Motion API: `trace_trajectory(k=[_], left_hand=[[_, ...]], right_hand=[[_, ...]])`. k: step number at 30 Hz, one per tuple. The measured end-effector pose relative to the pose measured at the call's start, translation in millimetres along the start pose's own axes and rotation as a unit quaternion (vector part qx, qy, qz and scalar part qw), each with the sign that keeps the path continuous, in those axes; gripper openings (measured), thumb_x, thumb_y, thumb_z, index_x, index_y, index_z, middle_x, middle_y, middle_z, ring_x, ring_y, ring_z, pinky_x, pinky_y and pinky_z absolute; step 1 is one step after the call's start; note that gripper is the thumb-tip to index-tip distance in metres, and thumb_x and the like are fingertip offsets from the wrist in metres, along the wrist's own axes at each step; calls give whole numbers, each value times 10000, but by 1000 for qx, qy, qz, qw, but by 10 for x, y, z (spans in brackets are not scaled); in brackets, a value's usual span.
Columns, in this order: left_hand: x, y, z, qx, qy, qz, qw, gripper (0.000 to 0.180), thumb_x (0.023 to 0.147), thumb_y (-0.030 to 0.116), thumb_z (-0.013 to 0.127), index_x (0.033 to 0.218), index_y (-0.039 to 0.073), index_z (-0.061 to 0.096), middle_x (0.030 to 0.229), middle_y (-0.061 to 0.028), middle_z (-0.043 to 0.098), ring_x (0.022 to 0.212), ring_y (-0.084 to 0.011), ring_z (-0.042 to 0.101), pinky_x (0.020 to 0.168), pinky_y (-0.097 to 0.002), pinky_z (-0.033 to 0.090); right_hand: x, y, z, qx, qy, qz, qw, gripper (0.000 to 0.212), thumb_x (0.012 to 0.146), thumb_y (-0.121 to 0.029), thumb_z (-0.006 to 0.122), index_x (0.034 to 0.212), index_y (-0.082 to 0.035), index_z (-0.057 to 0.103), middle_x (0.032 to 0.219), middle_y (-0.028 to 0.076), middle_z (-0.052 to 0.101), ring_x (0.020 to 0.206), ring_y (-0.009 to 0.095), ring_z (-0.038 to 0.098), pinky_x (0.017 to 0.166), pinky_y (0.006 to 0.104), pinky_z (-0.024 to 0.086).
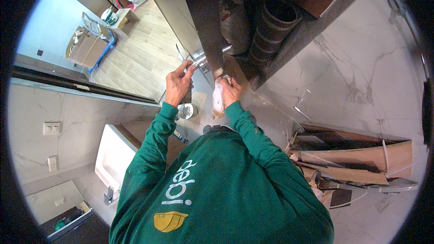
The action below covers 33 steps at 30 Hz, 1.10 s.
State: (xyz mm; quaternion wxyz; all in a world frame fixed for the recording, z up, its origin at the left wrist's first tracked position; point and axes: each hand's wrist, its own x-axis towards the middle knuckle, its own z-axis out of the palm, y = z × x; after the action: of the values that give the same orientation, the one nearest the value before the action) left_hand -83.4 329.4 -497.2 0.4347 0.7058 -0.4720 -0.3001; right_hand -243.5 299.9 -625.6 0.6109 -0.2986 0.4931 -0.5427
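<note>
At the edge of a dark door (205, 22), my left hand (177, 85) is closed, thumb and index finger pinching at the end of a shiny metal door handle (199, 58). A dark flat piece (187, 96) shows below its palm; I cannot tell what it is. My right hand (231, 89) grips a crumpled white rag (218, 96) with brownish stains, close beside the door. A small tan scrap (219, 72) shows just above the rag. Below my left hand, a round white container (187, 110) stands on the floor.
Beyond the door, a large dark ribbed tube (273, 29) stands next to a sack (235, 27). Broken boards and cardboard (352, 158) lie at right. A white washbasin (115, 153) is at left. Through the opening are a wood-look floor (140, 54) and a cardboard box (88, 50).
</note>
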Motion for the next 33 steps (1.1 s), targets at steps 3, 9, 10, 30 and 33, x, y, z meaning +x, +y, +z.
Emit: trace_trajectory(k=[3,9,10,30,33], left_hand=[[-29,1,-27,-9,-2,-21,1000,317,949,342,652,1082,60,710,664,-21,588,563,-80,531,495,-279,464],[-39,-23,-43,13,20,22,999,316,959,325,633,1104,51,696,618,-25,569,534,-91,551,492,-285,466],[-44,-28,-45,26,24,39,999,309,966,331,624,1077,52,701,631,-15,567,543,-80,531,484,-284,457],[-42,-77,-61,-4,7,-5,1000,335,955,320,638,1165,62,673,585,-48,562,519,-112,590,503,-300,476],[-47,-76,-76,-9,5,-18,1000,343,955,319,635,1170,55,670,586,-49,561,524,-113,591,506,-298,476]], right_hand=[[-24,-19,24,20,-33,-9,999,174,812,-148,744,890,-24,652,859,11,654,735,121,561,673,284,456],[-106,-75,44,11,-39,-11,999,186,816,-167,733,899,-23,650,839,12,645,733,124,548,679,284,453],[-119,-88,55,3,-28,-10,1000,181,817,-165,731,896,-23,650,835,12,644,734,123,546,679,283,452],[-160,-131,81,-60,-31,-14,998,168,813,-143,741,872,-12,655,838,13,658,722,109,544,674,281,450],[-146,-102,84,16,-34,11,999,169,815,-146,738,862,-10,650,836,13,656,713,103,539,672,277,451]])
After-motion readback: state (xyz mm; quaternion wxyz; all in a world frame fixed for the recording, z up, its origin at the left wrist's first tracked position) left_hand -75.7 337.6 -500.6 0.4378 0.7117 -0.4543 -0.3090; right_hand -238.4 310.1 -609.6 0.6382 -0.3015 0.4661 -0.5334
